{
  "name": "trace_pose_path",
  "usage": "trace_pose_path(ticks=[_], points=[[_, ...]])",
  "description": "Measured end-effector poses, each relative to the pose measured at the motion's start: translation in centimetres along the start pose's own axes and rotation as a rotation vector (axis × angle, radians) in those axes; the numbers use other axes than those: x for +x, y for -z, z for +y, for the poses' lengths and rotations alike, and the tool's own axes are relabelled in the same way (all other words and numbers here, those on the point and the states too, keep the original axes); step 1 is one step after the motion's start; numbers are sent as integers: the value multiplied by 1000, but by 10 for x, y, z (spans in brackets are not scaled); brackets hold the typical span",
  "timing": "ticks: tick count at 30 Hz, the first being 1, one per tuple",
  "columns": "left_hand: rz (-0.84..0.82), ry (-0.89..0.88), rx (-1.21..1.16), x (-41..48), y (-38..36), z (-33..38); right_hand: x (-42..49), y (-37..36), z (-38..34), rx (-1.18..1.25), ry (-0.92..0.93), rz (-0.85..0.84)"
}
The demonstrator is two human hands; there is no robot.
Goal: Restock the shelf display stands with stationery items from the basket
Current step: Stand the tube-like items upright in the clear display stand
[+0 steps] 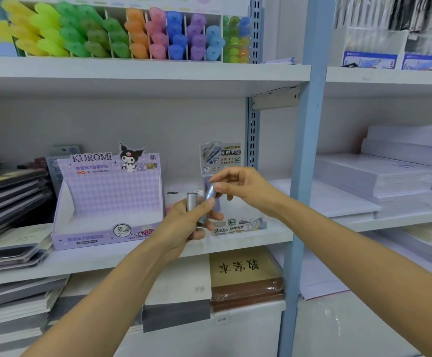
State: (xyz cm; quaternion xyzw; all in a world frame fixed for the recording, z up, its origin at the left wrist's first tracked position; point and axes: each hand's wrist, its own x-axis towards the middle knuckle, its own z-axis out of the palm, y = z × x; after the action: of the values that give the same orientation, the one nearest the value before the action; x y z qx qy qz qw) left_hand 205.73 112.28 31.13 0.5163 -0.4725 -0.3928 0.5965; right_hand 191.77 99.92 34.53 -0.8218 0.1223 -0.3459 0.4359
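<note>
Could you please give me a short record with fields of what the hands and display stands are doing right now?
left hand: holds a grey tube upright
right hand: pinches the upper end of a bluish tube
Kuromi display box: middle shelf, left of the hands; no stock visible inside
small display stand: behind the hands, contents mostly hidden
basket: not in view
</note>
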Motion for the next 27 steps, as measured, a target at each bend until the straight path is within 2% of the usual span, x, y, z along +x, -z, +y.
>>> trace_pose_path(ticks=[3,6,9,13,19,24,27], points=[[93,51,-136,3,2,4,5,13,-2,56,25,221],[158,89,-301,5,7,3,15,25,4,-29,0,448],[174,84,-316,8,9,1,28,29,20,-160,-65,532],[192,40,-239,13,11,-2,43,22,48,-323,-69,488],[106,-20,-154,15,17,-9,58,12,71,-481,-40,426],[75,6,-166,20,20,-12,65,27,63,-693,21,230],[42,0,-165,24,16,-13,66,31,59,-719,12,159]])
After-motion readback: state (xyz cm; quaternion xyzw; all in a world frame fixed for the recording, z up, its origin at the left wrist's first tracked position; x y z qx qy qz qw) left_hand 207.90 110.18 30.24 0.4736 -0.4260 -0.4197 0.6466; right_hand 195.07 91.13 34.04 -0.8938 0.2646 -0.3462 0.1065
